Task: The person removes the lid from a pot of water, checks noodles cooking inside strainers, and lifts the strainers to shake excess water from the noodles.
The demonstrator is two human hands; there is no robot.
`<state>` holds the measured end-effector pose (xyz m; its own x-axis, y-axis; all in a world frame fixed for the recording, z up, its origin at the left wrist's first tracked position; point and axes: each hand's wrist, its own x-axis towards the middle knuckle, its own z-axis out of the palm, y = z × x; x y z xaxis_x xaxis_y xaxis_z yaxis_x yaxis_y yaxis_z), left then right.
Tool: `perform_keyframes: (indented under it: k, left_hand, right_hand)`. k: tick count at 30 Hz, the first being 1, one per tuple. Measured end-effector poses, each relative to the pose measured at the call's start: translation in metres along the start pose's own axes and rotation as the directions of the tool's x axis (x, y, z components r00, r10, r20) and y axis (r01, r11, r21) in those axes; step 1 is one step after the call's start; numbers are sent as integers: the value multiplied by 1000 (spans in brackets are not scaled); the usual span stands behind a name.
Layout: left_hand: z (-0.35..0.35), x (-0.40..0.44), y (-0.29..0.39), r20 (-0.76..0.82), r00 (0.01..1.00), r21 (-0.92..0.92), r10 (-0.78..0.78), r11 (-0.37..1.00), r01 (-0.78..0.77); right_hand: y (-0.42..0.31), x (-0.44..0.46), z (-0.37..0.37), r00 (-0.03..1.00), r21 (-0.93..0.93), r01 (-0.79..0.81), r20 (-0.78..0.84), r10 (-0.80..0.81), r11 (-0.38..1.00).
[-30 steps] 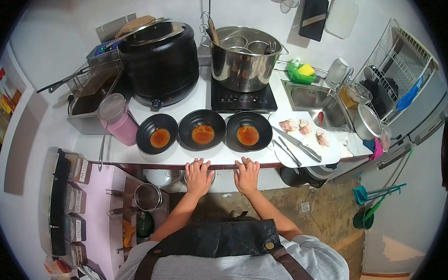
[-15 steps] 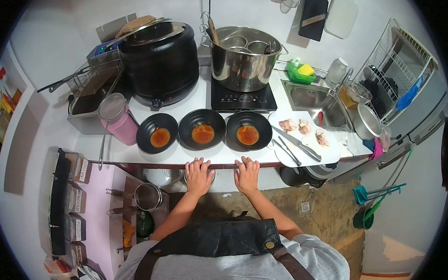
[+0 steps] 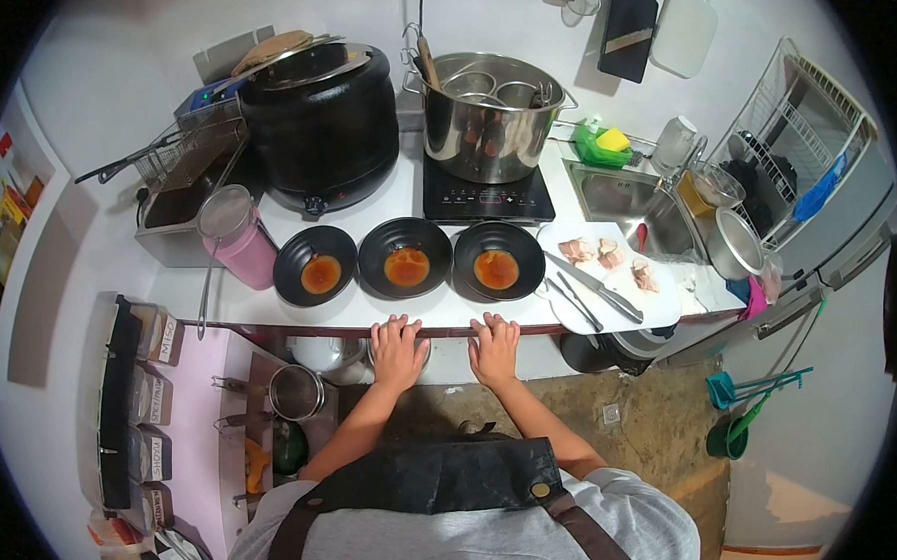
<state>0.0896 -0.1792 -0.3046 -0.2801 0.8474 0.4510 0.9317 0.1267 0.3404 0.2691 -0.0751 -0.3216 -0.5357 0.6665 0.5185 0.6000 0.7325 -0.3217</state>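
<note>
In the lower middle of the frame, the left hand (image 3: 398, 353) and right hand (image 3: 495, 349) rest on the front edge of the counter (image 3: 242, 309), fingers extended and slightly parted, neither one holding anything. Just above them, at the centre, three black bowls (image 3: 406, 234) stand in a row, each with brown sauce (image 3: 407, 268) in the bottom. Right of the bowls, a white board (image 3: 659, 311) bears meat (image 3: 576, 250) and a knife (image 3: 623, 305). A pink jug (image 3: 246, 257) stands to their left. In the upper middle, a steel pot (image 3: 489, 147) sits on a cooker (image 3: 482, 204).
</note>
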Motion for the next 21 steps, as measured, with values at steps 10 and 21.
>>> perform_keyframes:
  k: [10,21]
  left_hand:
    - [0,0,0,1,1000,-2,-4,1000,4]
    - [0,0,1,39,999,-5,-32,999,32]
  right_hand:
    - [-1,0,-2,1000,7,-1,0,1,1000]
    - [0,0,-1,1000,2,6,4,-6,1000]
